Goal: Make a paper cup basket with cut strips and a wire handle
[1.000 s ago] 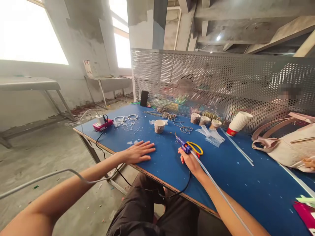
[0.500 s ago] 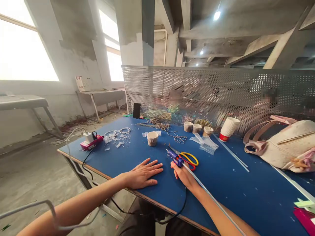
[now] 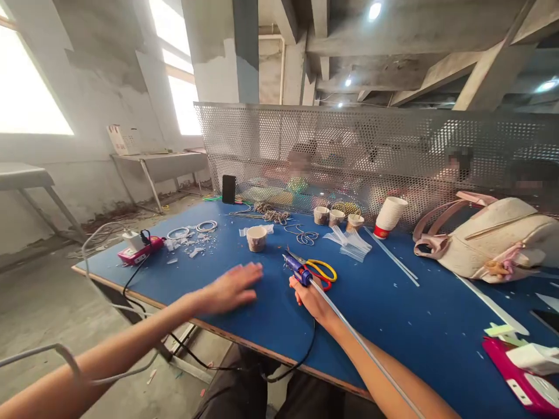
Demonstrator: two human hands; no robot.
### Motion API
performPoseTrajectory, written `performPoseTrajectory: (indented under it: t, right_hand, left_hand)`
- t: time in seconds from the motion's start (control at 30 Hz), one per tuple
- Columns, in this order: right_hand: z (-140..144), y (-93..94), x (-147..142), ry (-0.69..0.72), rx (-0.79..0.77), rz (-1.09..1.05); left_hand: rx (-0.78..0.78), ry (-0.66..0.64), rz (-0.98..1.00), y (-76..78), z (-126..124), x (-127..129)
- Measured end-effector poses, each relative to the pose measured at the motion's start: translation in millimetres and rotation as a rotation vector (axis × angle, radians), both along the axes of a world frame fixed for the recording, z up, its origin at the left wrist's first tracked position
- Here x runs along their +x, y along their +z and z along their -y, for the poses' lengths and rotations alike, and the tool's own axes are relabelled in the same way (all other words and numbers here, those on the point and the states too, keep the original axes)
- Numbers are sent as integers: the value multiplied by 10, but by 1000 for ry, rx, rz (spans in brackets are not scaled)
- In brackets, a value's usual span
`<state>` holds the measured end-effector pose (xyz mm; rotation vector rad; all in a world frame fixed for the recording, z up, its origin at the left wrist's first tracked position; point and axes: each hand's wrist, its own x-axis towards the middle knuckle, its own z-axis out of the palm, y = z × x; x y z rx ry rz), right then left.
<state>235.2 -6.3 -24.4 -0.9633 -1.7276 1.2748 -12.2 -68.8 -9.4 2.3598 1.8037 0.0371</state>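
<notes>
My right hand (image 3: 311, 297) is wrapped round a blue hot glue gun (image 3: 297, 269), whose nozzle points forward and left. A long clear glue stick (image 3: 349, 320) trails from its back over my forearm. Just beyond that hand lie scissors (image 3: 322, 272) with red and yellow handles, partly hidden by the gun. My left hand (image 3: 233, 286), blurred by motion, is over the blue table (image 3: 367, 337) with its fingers stretched out and nothing in it. Ahead of it stands a small paper cup (image 3: 256, 238) with a brownish wrapped side, beside clear plastic strips.
Several small cups (image 3: 336, 217), twine (image 3: 273, 214), clear glue sticks (image 3: 349, 241) and stacked paper cups (image 3: 391, 217) sit along the back, before a perforated metal screen (image 3: 244, 139). A pink power strip (image 3: 138, 251) is at left. A backpack (image 3: 493, 238) stands at right.
My left hand has come off the tabletop, blurring as it moves. The view has turned slightly right, showing more of a second pink power strip. My right hand still grips the glue gun.
</notes>
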Motion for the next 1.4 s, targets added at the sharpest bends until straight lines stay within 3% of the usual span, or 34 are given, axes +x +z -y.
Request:
performPoseTrajectory:
  t: [0.07, 0.1, 0.2, 0.3, 0.37, 0.43, 0.53, 0.6, 0.7, 0.9, 1.0, 1.1, 1.23, 1.3, 1.4]
  right_hand:
    - [0, 9, -6, 1, 5, -1]
    - [-2, 14, -5, 3, 8, 1]
    - [-25, 16, 2, 4, 20, 2]
    - [-57, 9, 6, -4, 34, -12]
    - [-66, 13, 0, -3, 47, -27]
    - [-61, 22, -13, 6, 66, -40]
    - [-37, 28, -37, 22, 100, -46]
    - [-23, 26, -47, 24, 118, -38]
    - [-15, 29, -45, 22, 125, -20]
    - [-21, 68, -20, 21, 118, 11]
    - [-19, 82, -12, 18, 120, 8]
    - [-17, 82, -9, 17, 123, -5]
    - [-16, 59, -5, 26, 111, -4]
    - [-15, 43, 1, 31, 95, 7]
    - [-17, 17, 12, 39, 63, 26]
  left_hand:
    - [-12, -252, 44, -141, 167, 191]
    - [-33, -272, 32, -165, 200, 208]
    - [-20, 24, -25, -61, 84, -35]
    - [18, 192, -64, 129, -129, -358]
    - [48, 231, -86, 188, -169, -368]
    - [64, 185, -98, 148, -114, -183]
    - [40, -6, -101, -31, 2, 182]
    - [15, -100, -88, -115, 9, 279]
    - [33, 20, -104, -92, -103, 95]
    - [90, 433, -154, 194, -329, -649]
    - [157, 541, -189, 306, -334, -719]
    - [180, 455, -201, 255, -246, -437]
    - [73, 115, -153, -28, 17, 102]
    - [17, -63, -127, -112, 130, 183]
    - [6, 72, -143, -75, 138, -68]
